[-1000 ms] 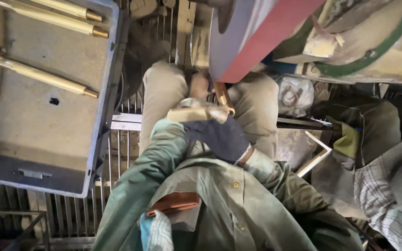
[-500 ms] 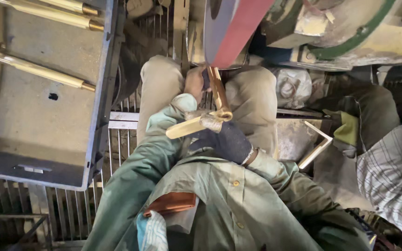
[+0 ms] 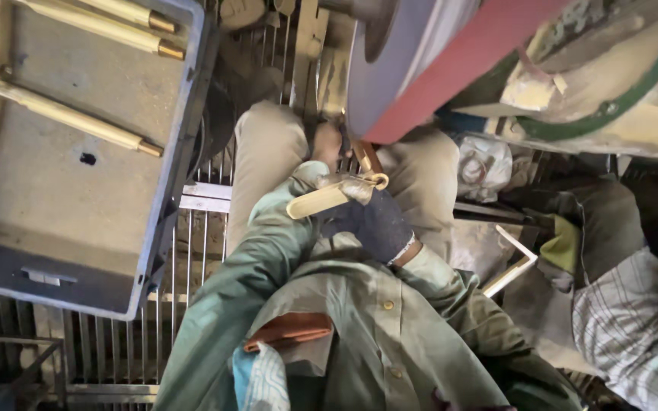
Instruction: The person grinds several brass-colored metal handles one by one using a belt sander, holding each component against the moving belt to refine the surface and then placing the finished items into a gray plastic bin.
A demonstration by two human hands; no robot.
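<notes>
Right hand (image 3: 371, 221), dark glove, wrist bent in front of the chest, grip clamped round a brass part (image 3: 333, 196). The part's flat end sticks out to the left; its looped end sits near the sanding belt (image 3: 451, 84). Left hand (image 3: 329, 144) bare, reaching up between the knees, just below the belt wheel; can't tell if its grip is spread or pressed together. Grey tray (image 3: 169, 190) to the left holds long brass rods (image 3: 70, 114). Another person's checked sleeve (image 3: 634, 327) at far right.
</notes>
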